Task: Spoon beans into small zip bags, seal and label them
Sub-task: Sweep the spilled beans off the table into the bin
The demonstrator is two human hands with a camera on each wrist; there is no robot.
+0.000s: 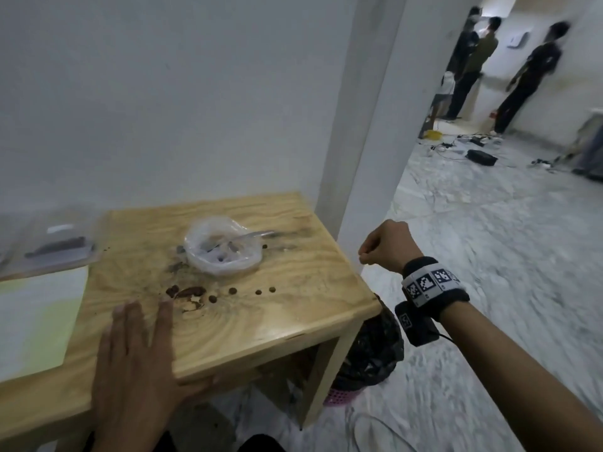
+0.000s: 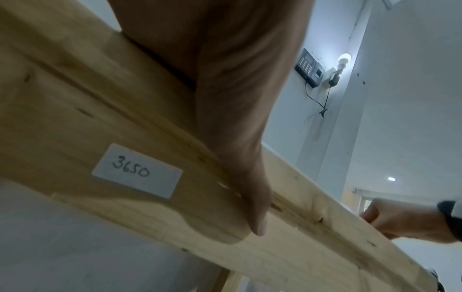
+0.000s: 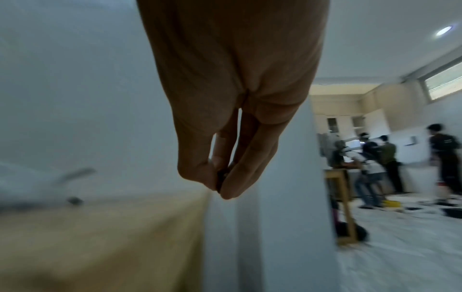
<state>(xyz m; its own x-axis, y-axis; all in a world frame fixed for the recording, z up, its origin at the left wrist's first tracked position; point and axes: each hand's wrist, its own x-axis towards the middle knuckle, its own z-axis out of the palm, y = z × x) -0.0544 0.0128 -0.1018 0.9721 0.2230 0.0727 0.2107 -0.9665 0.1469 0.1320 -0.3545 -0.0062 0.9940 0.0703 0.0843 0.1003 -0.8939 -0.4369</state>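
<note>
We record loose beans (image 1: 212, 298) scattered on the table (image 1: 293, 305) before the plastic-lined bowl (image 1: 223, 247), our right hand (image 1: 385, 246) beyond its edge, fingers (image 3: 232, 177) pinching a dark bit, our left hand (image 1: 137, 363) flat, fingers straight.

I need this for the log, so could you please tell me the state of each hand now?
Left hand: open, flat on the table.
Right hand: fingers pinching a small dark bean, off the table's edge.

Dim, soft indoor light; motion blur throughout.
</note>
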